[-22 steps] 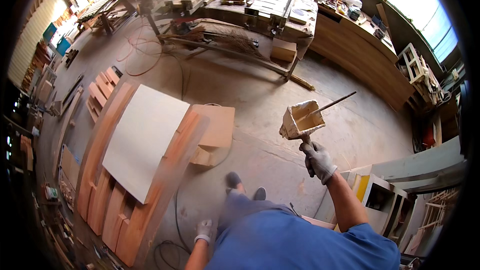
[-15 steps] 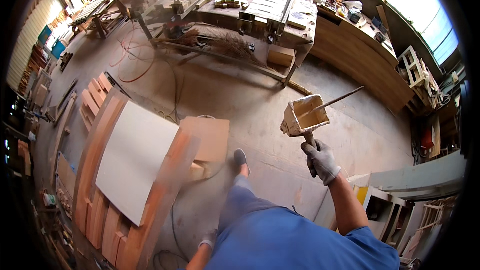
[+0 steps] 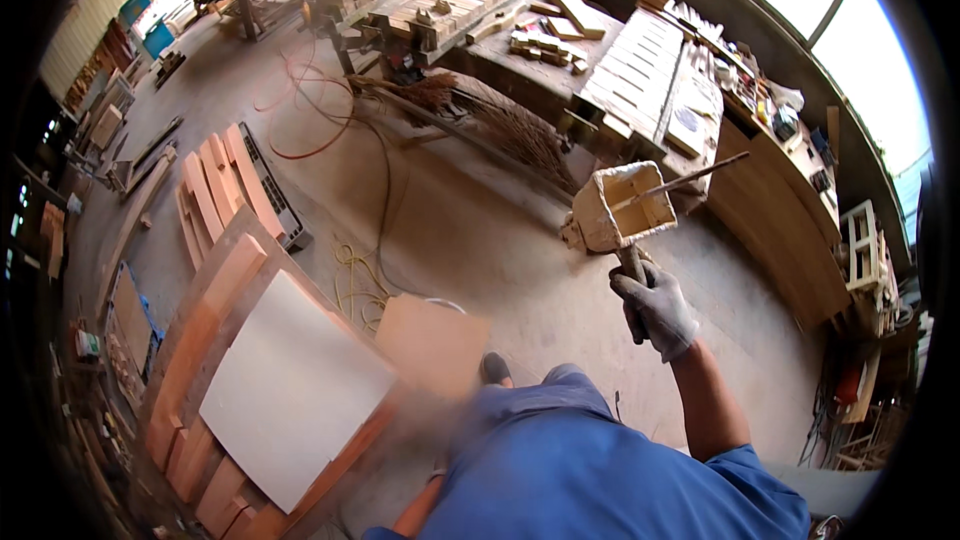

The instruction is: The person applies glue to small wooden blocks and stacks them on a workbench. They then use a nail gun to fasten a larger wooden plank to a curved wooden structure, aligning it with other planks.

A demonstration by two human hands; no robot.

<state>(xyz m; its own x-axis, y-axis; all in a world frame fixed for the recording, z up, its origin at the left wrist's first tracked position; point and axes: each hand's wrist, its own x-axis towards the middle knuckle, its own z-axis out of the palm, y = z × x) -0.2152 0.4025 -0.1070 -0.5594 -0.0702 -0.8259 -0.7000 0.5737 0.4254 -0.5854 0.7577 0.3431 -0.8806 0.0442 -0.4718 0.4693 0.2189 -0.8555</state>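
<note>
My right hand, in a grey work glove, is closed round the short handle of a box-shaped pot. Pale, crusted residue coats the pot, and a thin stick leans out over its rim. Low beside my blue shirt, only a sliver of my left hand shows; its fingers are hidden. To my left a white sheet lies over reddish timber pieces. A brown board sits next to them.
Ahead stands a workbench loaded with wooden strips and blocks, with brush-like bundles beneath. Hoses and a yellow cord trail on the floor. More curved timbers lie at left. A long wooden counter runs along the right.
The view has shifted as I step forward, with the workbench now nearer to the pot. My right hand still grips the pot's handle. The left hand has become more hidden behind my shirt.
</note>
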